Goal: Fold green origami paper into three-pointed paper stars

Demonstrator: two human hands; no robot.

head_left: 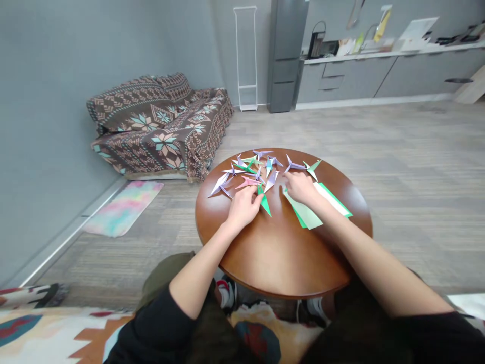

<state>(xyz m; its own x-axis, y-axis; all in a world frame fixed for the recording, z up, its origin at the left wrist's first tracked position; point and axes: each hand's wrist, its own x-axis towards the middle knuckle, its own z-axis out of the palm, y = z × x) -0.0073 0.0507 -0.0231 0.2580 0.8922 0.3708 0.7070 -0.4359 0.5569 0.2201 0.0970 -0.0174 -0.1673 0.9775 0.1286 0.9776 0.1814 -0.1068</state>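
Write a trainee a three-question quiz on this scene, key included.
1. Which hand has its fingers at the bright green, pointed folded-paper piece nearest the person?
2. True or false: a pink folded-paper piece lies on the round brown wooden table.
3. The flat pale-green paper sheet is closest to: (a) the pink piece; (b) the right hand; (c) the patterned fabric-covered sofa.

Key: 1. The left hand. 2. True. 3. b.
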